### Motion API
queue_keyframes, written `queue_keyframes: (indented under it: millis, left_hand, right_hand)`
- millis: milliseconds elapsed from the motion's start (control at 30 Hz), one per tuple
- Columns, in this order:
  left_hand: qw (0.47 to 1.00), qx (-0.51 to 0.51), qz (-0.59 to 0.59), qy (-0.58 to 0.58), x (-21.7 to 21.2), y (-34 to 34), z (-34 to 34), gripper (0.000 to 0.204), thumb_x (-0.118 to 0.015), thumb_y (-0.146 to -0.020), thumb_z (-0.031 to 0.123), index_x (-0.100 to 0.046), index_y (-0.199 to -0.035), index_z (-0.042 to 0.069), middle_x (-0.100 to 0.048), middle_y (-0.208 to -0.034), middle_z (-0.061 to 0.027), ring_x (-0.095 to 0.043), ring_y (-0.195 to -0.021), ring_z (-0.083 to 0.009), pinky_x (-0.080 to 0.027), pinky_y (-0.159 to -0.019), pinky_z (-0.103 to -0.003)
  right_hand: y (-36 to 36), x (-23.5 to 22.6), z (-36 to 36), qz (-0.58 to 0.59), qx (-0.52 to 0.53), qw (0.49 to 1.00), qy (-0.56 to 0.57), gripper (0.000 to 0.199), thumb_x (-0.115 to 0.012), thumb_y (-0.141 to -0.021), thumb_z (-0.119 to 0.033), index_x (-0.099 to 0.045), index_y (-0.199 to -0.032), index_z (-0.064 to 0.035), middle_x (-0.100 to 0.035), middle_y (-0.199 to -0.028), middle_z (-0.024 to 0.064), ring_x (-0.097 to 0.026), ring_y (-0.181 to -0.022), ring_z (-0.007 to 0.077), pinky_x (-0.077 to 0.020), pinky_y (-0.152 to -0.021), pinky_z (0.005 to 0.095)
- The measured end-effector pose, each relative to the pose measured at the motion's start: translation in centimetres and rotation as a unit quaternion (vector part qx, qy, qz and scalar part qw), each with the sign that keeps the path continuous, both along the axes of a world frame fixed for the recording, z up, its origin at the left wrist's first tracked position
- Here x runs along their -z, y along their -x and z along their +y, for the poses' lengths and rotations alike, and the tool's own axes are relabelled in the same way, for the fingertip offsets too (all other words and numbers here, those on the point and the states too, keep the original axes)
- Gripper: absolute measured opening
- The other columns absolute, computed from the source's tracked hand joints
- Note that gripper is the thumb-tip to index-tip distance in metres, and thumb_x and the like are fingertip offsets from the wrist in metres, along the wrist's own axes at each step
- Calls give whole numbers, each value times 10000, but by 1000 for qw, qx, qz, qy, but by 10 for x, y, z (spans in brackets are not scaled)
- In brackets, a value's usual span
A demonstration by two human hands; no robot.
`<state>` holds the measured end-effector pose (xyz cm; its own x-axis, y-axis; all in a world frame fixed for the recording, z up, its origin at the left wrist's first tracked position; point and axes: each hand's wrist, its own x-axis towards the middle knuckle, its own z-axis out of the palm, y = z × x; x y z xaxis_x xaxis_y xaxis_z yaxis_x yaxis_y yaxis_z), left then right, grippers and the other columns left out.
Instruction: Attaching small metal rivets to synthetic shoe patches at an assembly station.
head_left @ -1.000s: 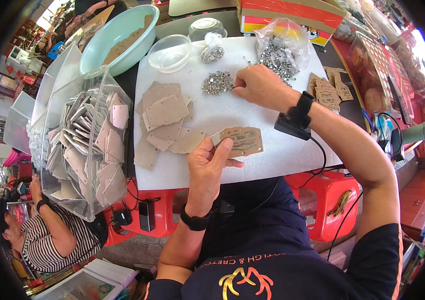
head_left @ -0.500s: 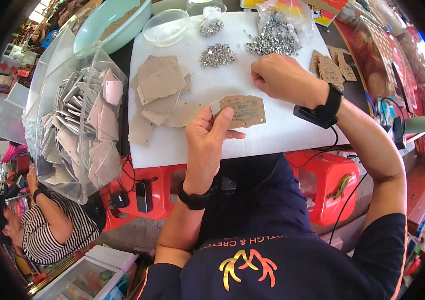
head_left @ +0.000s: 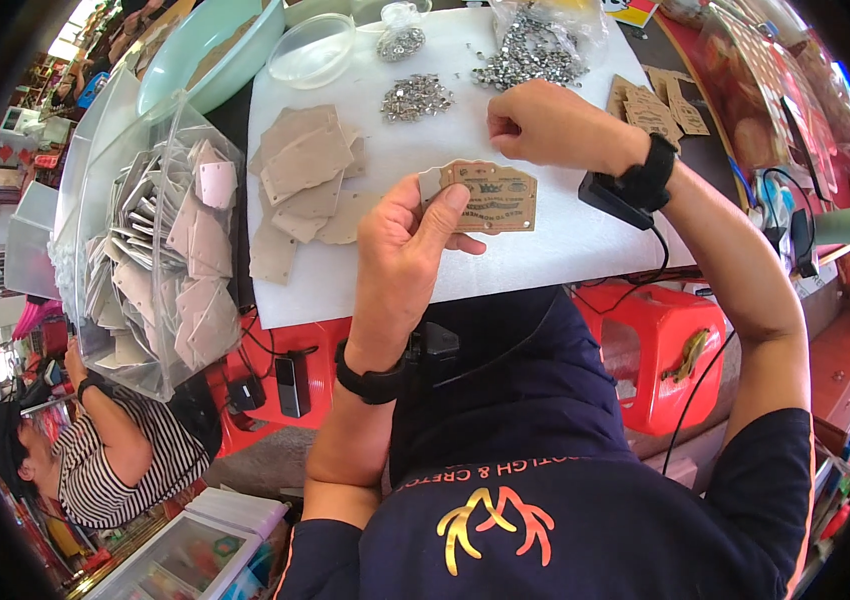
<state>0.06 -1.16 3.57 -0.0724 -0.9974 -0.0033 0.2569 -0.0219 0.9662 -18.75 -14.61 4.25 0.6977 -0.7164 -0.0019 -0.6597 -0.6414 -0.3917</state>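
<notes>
My left hand (head_left: 410,230) pinches a brown printed card (head_left: 495,198) between thumb and fingers above the white board. The card has a shaped edge and small holes or metal studs near its corners. To the upper right of the card, my right hand (head_left: 555,125) is closed with its fingers curled in. What its fingertips hold, if anything, is hidden. Just left of that hand lies a small pile of metal rivets or studs (head_left: 417,98). A larger heap of these metal pieces (head_left: 535,62) spills from a clear plastic bag beyond it.
Blank grey-brown cards (head_left: 307,150) lie stacked on the white board (head_left: 345,280). A clear bin (head_left: 160,345) full of cards stands at left, beside a pale green basin (head_left: 180,60). Printed cards (head_left: 653,112) lie at right. Red stools (head_left: 670,345) stand below; another person (head_left: 125,450) is at left.
The view has shifted a little. The card in my left hand has turned more squarely toward view, and its print shows more clearly. My right hand stays closed near the metal pieces.
</notes>
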Motion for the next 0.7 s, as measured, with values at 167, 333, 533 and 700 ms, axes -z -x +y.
queue_keyframes:
  millis: [167,333,533,700]
  left_hand:
    - [999,27,-25,-1,-6,4,-3,228,-576,-974,141,-631,-1092,-45,-690,-939,-80,-658,-787,-108,-562,-636,-253]
    - [996,66,-63,-16,-10,7,-4,184,-609,-953,136,-634,-953,-46,-684,-869,-82,-639,-739,-92,-556,-623,-252]
    - [990,101,-98,-21,-21,13,-3,188,-636,-940,135,-637,-898,-49,-681,-806,-78,-623,-692,-87,-541,-596,-246]
    - [989,117,-85,-19,-25,19,0,182,-631,-944,120,-649,-964,-60,-690,-812,-79,-624,-685,-86,-533,-591,-237]
  right_hand:
    - [4,-27,4,-132,36,947,-290,158,-629,-853,-182,-669,-846,-29,-596,-662,-5,-535,-578,66,-441,-537,234]
    - [5,-45,6,-153,-51,917,-364,192,-632,-860,-186,-696,-921,-16,-631,-719,-12,-536,-582,56,-445,-521,225]
    - [14,-47,2,-141,-113,875,-450,124,-676,-840,-108,-665,-838,16,-612,-652,4,-519,-514,33,-405,-449,201]
    - [18,-43,2,-159,-124,843,-498,151,-691,-825,-119,-657,-822,28,-612,-639,22,-510,-478,49,-399,-431,204]
